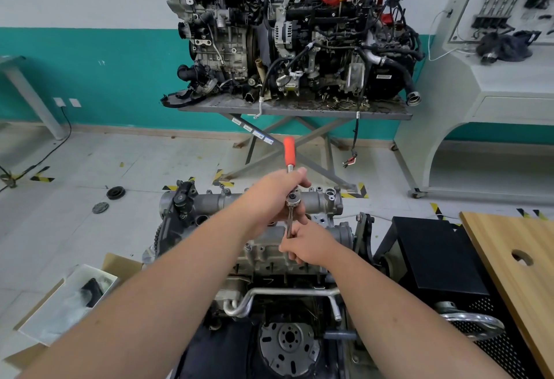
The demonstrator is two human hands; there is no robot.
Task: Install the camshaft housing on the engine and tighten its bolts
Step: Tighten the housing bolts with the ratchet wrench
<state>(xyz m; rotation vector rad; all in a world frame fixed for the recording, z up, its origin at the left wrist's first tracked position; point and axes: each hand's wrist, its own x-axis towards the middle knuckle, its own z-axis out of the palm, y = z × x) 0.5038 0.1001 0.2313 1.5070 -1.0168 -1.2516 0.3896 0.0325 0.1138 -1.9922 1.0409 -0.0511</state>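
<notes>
While the left hand grips the ratchet head and the right hand pinches its extension, bolt tightening on the housing is underway; next, swing the handle.

Workshop with a white and teal wall.
Pale floor tiles are marked with yellow-black tape. Two engines are set on a grey scissor-leg table against the wall; a white display console is placed at the right, a wooden board nearer.
</notes>
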